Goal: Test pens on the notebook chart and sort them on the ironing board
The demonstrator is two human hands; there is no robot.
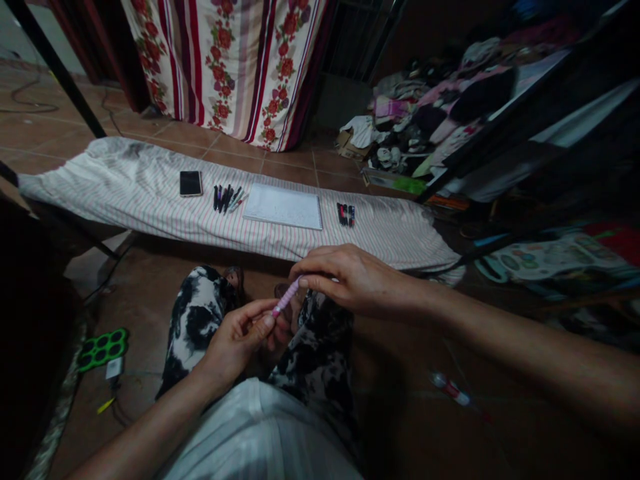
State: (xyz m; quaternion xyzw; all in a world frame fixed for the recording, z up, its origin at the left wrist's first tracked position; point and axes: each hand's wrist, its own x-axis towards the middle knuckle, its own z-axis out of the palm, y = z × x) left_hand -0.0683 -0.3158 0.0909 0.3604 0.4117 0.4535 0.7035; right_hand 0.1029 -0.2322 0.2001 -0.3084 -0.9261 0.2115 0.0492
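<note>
A pink pen [286, 298] is held between both hands above my lap. My left hand [240, 337] pinches its lower end with thumb and fingers closed. My right hand [350, 277] grips its upper end, fingers curled over it. Beyond my knees lies a striped cloth-covered board [150, 197] with a white spiral notebook [283, 206], a row of several pens [227, 198] to its left, a few more pens [345, 214] to its right, and a dark phone [191, 183] farther left.
A floral curtain [235, 67] hangs behind the board. A heap of clothes and shoes [430, 127] fills the back right. A green tray [103, 348] lies on the tiled floor at left, a small tube [451, 389] at right, and a paint palette [545, 257] farther right.
</note>
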